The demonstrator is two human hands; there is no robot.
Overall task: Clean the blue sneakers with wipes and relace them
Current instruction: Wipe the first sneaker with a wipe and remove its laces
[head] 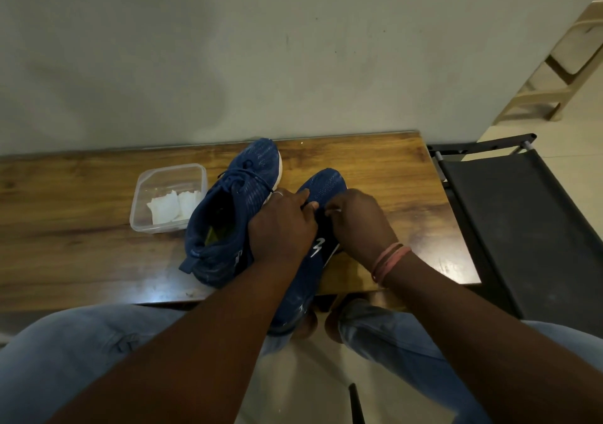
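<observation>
Hands: left hand [283, 224] and right hand [360, 223] curl over the near knit sneaker [321, 185]; what they pinch is hidden.
Tub: clear plastic container [169, 175], folded white wipes [173, 206], toward wooden bench [375, 166] rear edge.

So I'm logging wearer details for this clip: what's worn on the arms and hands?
Both arms are bare, with no sleeves in view. The left hand has a thin silver ring on one finger. The right hand has two thin pinkish bands round the wrist. No gloves or watch show.
</observation>
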